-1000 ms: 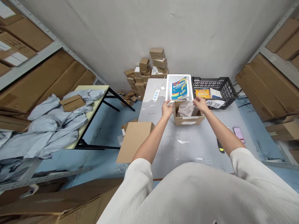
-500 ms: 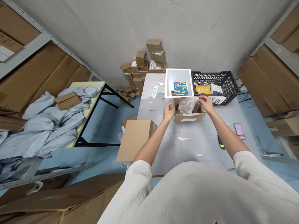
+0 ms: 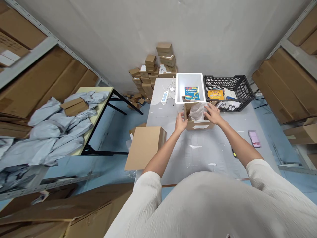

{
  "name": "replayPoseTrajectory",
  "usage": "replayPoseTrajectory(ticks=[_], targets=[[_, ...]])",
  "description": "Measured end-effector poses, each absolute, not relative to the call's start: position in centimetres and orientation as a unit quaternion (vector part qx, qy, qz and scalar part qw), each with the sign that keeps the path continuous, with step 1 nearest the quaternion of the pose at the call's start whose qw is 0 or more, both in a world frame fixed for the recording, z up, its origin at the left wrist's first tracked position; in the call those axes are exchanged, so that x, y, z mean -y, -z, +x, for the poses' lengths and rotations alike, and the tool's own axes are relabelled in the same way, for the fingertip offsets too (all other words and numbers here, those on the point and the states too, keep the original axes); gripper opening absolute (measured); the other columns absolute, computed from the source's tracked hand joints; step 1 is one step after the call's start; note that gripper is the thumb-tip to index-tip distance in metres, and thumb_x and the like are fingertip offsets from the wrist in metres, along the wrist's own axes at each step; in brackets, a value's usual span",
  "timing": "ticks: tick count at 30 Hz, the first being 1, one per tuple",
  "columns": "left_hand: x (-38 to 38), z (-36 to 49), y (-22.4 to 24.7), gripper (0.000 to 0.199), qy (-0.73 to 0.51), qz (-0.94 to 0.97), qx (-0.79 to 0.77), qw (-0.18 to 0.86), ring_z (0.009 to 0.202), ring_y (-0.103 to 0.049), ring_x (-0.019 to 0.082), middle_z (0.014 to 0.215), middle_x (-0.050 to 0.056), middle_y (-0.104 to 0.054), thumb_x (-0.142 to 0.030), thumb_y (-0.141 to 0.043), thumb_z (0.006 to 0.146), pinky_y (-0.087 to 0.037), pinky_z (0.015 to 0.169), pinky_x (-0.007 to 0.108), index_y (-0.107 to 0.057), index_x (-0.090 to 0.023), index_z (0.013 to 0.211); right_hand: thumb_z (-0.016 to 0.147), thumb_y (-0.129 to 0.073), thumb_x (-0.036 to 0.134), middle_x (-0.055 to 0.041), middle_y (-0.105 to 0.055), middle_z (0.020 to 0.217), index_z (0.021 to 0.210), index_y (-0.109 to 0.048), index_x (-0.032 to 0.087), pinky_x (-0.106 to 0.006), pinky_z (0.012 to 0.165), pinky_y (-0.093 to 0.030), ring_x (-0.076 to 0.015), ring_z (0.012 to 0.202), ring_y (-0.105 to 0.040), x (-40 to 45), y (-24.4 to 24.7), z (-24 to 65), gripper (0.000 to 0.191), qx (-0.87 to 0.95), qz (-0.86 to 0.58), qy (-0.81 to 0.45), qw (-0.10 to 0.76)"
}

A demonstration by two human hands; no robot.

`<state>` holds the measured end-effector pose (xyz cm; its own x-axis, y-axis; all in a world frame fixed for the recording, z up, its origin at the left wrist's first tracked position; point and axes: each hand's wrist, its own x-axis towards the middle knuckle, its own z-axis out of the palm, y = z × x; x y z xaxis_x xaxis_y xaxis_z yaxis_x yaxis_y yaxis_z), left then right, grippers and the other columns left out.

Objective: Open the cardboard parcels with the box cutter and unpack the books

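On the grey table (image 3: 173, 168) a small open cardboard box (image 3: 201, 125) holds a crumpled, whitish see-through plastic bag (image 3: 197, 111). My left hand (image 3: 181, 123) grips the box at its left side, thumb toward the front corner. Over the box's right part lies my right hand (image 3: 213, 114), its fingers apart and touching the bag. What the bag contains cannot be made out.
Behind the box stand a white foam bin (image 3: 177, 89) with a blue book and a black crate (image 3: 244, 89) with books. A larger carton (image 3: 145, 147) sits at the table's left edge. A phone-like pink item (image 3: 254, 138) lies right. Grey parcels (image 3: 54, 129) cover the side table.
My right hand has shifted left from the box's right edge onto the plastic bag, its fingers spreading. My left hand stays at the box's left side, slightly lower.
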<state>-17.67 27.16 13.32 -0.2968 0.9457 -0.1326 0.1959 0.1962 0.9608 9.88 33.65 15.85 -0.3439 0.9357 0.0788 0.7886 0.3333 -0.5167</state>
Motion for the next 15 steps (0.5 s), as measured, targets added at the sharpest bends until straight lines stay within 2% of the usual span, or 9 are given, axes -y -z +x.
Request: replayPoseTrajectory(ticks=[2,3,5,8,10,12,15], targets=[[-26.9,-17.6,-13.1,0.048,-0.454,0.451,-0.657,0.399,0.111,-0.071,0.026,0.139,0.012,-0.069,-0.008,-0.08,0.079,-0.054,0.108,0.041,-0.068,-0.024,0.122,0.112,-0.043,0.064,-0.0192,-0.079,0.131,0.114,-0.087,0.025,-0.074,0.124,-0.027,-0.0441,0.143,-0.056,-33.3,-15.7,9.7,0.059,0.815,-0.531,-0.21,0.098],[-26.8,-17.7,-13.0,0.045,-0.445,0.463,-0.657,0.395,0.112,-0.072,0.026,0.138,0.012,-0.068,-0.009,-0.079,0.08,-0.054,0.109,0.041,-0.068,-0.024,0.121,0.112,-0.04,0.066,-0.0189,-0.082,0.117,0.102,-0.088,0.024,-0.074,0.122,-0.027,-0.0441,0.136,-0.06,-33.1,-15.7,9.6,0.064,0.818,-0.53,-0.214,0.058],[-26.7,-17.7,-12.7,0.039,-0.42,0.491,-0.659,0.385,0.114,-0.072,0.027,0.137,0.013,-0.068,-0.012,-0.074,0.086,-0.054,0.11,0.042,-0.069,-0.023,0.123,0.113,-0.034,0.067,-0.0181,-0.083,0.112,0.095,-0.088,0.024,-0.072,0.118,-0.031,-0.0439,0.13,-0.062,-32.6,-16.0,9.5,0.071,0.816,-0.539,-0.207,0.019],[-26.5,-17.8,-12.5,0.036,-0.386,0.522,-0.663,0.374,0.12,-0.072,0.027,0.14,0.014,-0.067,-0.015,-0.066,0.093,-0.053,0.112,0.043,-0.068,-0.021,0.128,0.115,-0.026,0.062,-0.0162,-0.077,0.138,0.113,-0.087,0.025,-0.064,0.113,-0.038,-0.0423,0.133,-0.058,-32.1,-16.5,9.7,0.071,0.814,-0.555,-0.163,0.062],[-26.4,-17.8,-12.5,0.038,-0.374,0.526,-0.668,0.37,0.12,-0.072,0.026,0.144,0.016,-0.067,-0.016,-0.063,0.096,-0.054,0.112,0.042,-0.067,-0.02,0.133,0.115,-0.025,0.059,-0.0166,-0.072,0.148,0.124,-0.084,0.025,-0.061,0.113,-0.041,-0.0413,0.135,-0.057,-32.2,-16.6,10.4,0.069,0.795,-0.579,-0.14,0.115],[-26.2,-17.7,-12.5,0.047,-0.375,0.525,-0.666,0.375,0.122,-0.072,0.026,0.147,0.015,-0.068,-0.016,-0.062,0.097,-0.055,0.111,0.042,-0.062,-0.022,0.144,0.114,-0.027,0.06,-0.0189,-0.069,0.151,0.134,-0.08,0.023,-0.06,0.114,-0.044,-0.0413,0.136,-0.057,-32.6,-16.2,11.5,0.067,0.745,-0.627,-0.143,0.175],[-26.0,-17.6,-12.4,0.07,-0.38,0.501,-0.669,0.397,0.127,-0.071,0.027,0.152,0.013,-0.068,-0.018,-0.064,0.095,-0.056,0.109,0.041,-0.046,-0.026,0.162,0.111,-0.03,0.066,-0.0214,-0.068,0.153,0.148,-0.071,0.02,-0.059,0.116,-0.048,-0.0415,0.138,-0.06,-33.1,-14.5,13.6,0.072,0.65,-0.693,-0.206,0.236]])
